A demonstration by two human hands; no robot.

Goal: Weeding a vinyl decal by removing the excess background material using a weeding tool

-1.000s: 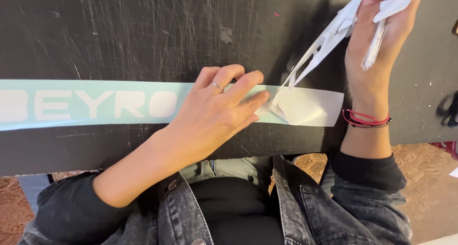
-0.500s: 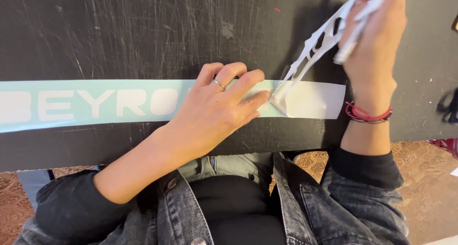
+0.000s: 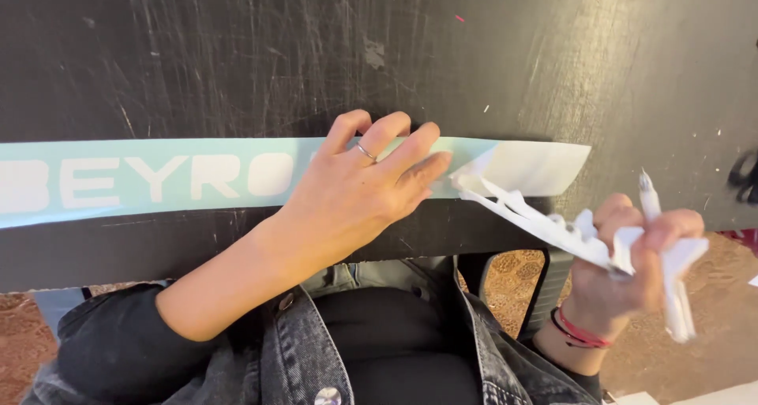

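1. Table [image 3: 197, 50] top first: it is black and full of thin scratches, and it fills the upper part of the view.
2. A long pale blue sticker strip [image 3: 158, 180] lies flat on the table. It starts at the 9 o'clock edge and runs toward 3 o'clock. It has big white letters cut into it.
3. The left hand [image 3: 359, 188] rests on the strip near the middle. It is open and flat, with the fingers [image 3: 410, 148] spread and pointing toward 2 o'clock. It presses the strip down. It grips nothing. One finger wears a thin ring [image 3: 365, 152].
4. Just past the fingertips, toward 3 o'clock, the strip ends in a plain white part [image 3: 537, 166].
5. A thin white peeled piece [image 3: 521, 214] with jagged cut edges lifts off the strip there. It stretches toward 4 o'clock, off the table edge.
6. The right hand [image 3: 632, 267] sits at about 4 o'clock, below the table edge. It is closed tight around the end of the peeled piece. It also holds a thin white pen tool [image 3: 662, 247] with its tip pointing to 12 o'clock.
7. Red and black bands [image 3: 580, 335] go around the right wrist.
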